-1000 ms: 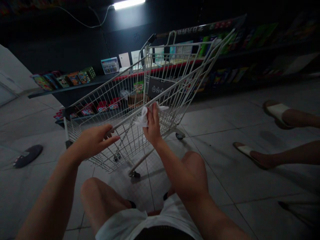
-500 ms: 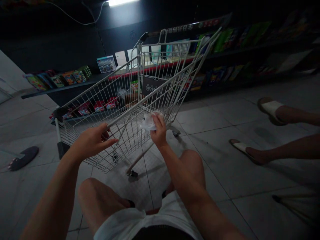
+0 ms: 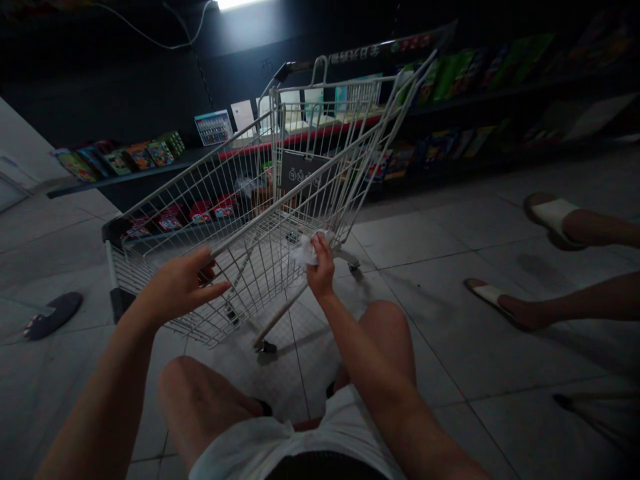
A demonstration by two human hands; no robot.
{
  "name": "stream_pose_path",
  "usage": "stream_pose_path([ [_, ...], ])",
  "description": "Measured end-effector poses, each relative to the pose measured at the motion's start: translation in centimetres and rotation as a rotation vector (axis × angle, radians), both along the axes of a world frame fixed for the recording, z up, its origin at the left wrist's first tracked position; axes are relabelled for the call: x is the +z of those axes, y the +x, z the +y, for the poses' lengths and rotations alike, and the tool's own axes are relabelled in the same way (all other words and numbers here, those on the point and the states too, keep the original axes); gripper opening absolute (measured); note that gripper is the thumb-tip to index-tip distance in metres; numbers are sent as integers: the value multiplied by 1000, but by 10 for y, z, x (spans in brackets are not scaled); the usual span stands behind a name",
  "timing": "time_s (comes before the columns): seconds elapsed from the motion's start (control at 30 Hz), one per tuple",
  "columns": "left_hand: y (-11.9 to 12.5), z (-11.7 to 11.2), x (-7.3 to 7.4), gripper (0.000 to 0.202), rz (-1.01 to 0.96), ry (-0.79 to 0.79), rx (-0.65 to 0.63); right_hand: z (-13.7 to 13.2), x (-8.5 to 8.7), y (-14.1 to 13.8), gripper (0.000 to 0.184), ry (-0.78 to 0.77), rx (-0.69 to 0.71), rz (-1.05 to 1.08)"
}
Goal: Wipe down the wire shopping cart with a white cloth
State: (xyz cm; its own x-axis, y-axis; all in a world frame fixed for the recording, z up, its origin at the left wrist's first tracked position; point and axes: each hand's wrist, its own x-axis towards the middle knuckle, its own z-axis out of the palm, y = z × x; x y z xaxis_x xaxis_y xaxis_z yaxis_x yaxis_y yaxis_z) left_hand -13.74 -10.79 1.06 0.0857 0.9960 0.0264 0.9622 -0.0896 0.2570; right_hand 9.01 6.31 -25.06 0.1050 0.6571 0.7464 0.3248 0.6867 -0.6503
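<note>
White cloth [image 3: 304,252] lowered from cart rail [image 3: 285,202] — tiled floor [image 3: 440,293], dim shelves [image 3: 120,178] (stocked).

White cloth [image 3: 303,253], grey cart [image 3: 270,208] — red boxes [image 3: 201,212]

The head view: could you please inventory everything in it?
Trolley: 1, pale grey, centre
Panel: 1, dark, on trolley
Cloth: 1, white, in right hand
Shelves: several, dark, behind
Goods: many, mixed, on shelves
Light: 1, white, top
Cable: 1, pale, upper left
Wall: 1, pale, far left
Round base: 1, dark, left
Floor: 1, grey, throughout
Sandals: 2, pale, right, on another person
Left hand: 1, bare, on trolley
Right hand: 1, bare, on cloth
Knees: 2, bare, lower middle
Shorts: 1, white, bottom
</note>
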Motion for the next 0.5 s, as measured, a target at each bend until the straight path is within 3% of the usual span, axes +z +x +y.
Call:
stream_pose_path([
  [0.1, 2, 0, 0, 41, 13, 10, 8, 26, 25, -7, 53, 3, -28, 26],
  [0.2, 3, 1, 0, 42, 16, 7, 5, 14, 17, -33, 56, 1, -10, 45],
  [0.37, 4, 2, 1, 46, 40, 14, 33, -56, -44, -79, 65, -126, 57, 23],
  [0.5, 3, 0, 2, 43, 47, 16, 12, -89, -92, -74, 79, -234, 194, -61],
])
